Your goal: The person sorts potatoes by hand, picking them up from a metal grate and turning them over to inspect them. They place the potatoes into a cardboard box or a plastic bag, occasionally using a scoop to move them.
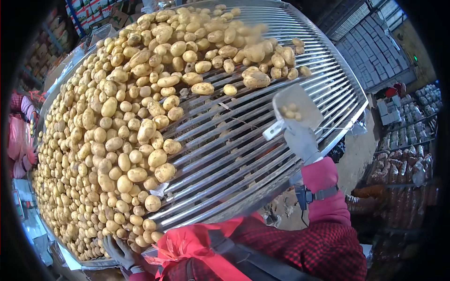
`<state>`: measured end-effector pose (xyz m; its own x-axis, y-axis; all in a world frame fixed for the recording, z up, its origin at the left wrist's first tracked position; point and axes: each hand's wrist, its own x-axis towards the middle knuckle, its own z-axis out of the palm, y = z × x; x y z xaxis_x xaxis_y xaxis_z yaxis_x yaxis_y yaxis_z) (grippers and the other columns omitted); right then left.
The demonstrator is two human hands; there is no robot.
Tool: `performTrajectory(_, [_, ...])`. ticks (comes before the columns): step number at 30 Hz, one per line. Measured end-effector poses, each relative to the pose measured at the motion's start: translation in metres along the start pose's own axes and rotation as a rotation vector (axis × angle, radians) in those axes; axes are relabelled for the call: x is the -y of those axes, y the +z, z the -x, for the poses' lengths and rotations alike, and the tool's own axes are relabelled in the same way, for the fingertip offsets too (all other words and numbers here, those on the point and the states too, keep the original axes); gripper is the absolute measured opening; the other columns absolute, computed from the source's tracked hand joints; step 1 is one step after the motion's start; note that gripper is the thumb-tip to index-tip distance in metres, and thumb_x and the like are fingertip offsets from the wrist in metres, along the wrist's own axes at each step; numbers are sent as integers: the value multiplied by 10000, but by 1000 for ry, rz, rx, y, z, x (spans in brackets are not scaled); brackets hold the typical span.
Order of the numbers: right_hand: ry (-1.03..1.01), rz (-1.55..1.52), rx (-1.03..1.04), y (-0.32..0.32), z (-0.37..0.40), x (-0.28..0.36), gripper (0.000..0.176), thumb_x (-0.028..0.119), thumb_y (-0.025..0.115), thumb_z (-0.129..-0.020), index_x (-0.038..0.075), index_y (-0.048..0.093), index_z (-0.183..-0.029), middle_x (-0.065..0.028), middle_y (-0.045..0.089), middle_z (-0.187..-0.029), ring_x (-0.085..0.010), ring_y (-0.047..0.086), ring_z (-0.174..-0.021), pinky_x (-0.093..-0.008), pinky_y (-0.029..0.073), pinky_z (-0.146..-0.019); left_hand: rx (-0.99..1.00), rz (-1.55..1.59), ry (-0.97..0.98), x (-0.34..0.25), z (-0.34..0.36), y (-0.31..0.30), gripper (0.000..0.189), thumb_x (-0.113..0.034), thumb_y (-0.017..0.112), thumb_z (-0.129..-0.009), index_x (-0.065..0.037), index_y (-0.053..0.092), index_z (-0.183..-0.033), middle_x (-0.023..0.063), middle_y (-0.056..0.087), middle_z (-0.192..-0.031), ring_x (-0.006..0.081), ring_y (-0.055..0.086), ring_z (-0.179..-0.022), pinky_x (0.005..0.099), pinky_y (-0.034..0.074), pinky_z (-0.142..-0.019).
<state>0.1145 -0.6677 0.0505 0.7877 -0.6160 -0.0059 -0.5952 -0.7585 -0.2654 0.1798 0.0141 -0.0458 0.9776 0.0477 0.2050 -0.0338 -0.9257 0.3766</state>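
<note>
My right hand (302,140), in a grey glove, grips a flat-bottomed metal scoop (307,99) above the right part of the slatted metal table. Several small potatoes (290,111) lie in the scoop. A pale handle end (274,130) sticks out to the left of the glove. My left hand (121,252), gloved in grey too, rests against the near edge of a large heap of potatoes (108,107); its fingers are spread and hold nothing that I can see. Potatoes at the far side of the heap are blurred.
Bare metal bars (225,154) show between the heap and the scoop. A metal rim (352,79) borders the table on the right. At the left edge stands another person in pink (18,136). Stacked boxes (372,47) and bagged goods (401,168) stand beyond to the right.
</note>
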Motion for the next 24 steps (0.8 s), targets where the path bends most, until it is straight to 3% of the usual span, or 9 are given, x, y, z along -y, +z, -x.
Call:
performTrajectory(6, [-55, -141, 513, -77, -12, 67, 508, 371, 684, -902, 81, 669, -1319, -191, 751, -1092, -368, 718, -1046, -426, 547, -934, 5, 9, -38, -4, -2, -2, 443, -266, 561, -1073, 20, 567, -1411, 251, 465, -1543, 402, 402, -1464, 521, 310, -1211])
performTrajectory(8, [-298, -157, 184, -88, -36, 82, 480, 354, 692, -898, 90, 688, -1299, -218, 729, -1175, -357, 700, -1123, -389, 531, -983, -22, 28, 22, 7, -2, 2, 440, -264, 567, -1069, 25, 570, -1401, 254, 472, -1536, 408, 401, -1462, 527, 314, -1203])
performTrajectory(11, [-271, -371, 129, -53, -97, 91, 546, 333, 702, -892, 124, 628, -1391, -202, 671, -1304, -342, 648, -1215, -418, 507, -1034, -18, 29, -4, 15, 0, 6, 439, -253, 572, -1064, 31, 567, -1399, 259, 484, -1520, 408, 409, -1454, 518, 318, -1202])
performTrajectory(13, [-475, 106, -72, 12, -158, 54, 710, 319, 742, -852, 159, 511, -1504, -214, 574, -1419, -366, 568, -1305, -468, 465, -1095, -33, 54, -46, 6, 1, 5, 425, -222, 571, -1057, 29, 567, -1400, 253, 495, -1509, 410, 414, -1448, 507, 319, -1202])
performTrajectory(15, [-543, 175, -10, 42, -189, 51, 901, 357, 796, -784, 181, 397, -1573, -250, 514, -1444, -418, 510, -1344, -499, 429, -1132, -76, 60, -20, 8, 2, 7, 416, -171, 587, -1017, 20, 585, -1387, 241, 520, -1489, 423, 415, -1446, 531, 313, -1204])
performTrajectory(17, [-178, 230, 25, 64, -209, 71, 973, 399, 835, -723, 186, 403, -1569, -284, 516, -1403, -448, 519, -1325, -499, 448, -1109, -94, 41, -38, 3, 2, 5, 423, -168, 611, -982, 12, 606, -1366, 239, 540, -1466, 441, 428, -1430, 548, 307, -1204])
performTrajectory(20, [-84, 306, 3, 66, -213, 97, 877, 456, 838, -713, 147, 504, -1462, -255, 551, -1373, -420, 581, -1254, -487, 488, -1052, -128, 45, -26, 0, 0, 6, 427, -170, 637, -948, 5, 628, -1338, 243, 563, -1429, 462, 462, -1391, 552, 312, -1203])
performTrajectory(22, [-6, 66, 87, 39, -208, 112, 874, 514, 836, -741, 47, 538, -1417, -266, 586, -1361, -386, 579, -1279, -465, 472, -1074, -129, 44, -26, -5, -2, 2, 428, -168, 645, -942, 4, 629, -1333, 241, 581, -1406, 452, 484, -1373, 542, 324, -1196])
performTrajectory(24, [-168, -220, -38, 46, -223, 97, 868, 554, 818, -785, -46, 560, -1356, -255, 623, -1344, -357, 615, -1249, -460, 480, -1063, -172, 51, -58, -15, -7, 0, 430, -153, 644, -944, -3, 628, -1346, 228, 602, -1387, 431, 511, -1356, 519, 350, -1184])
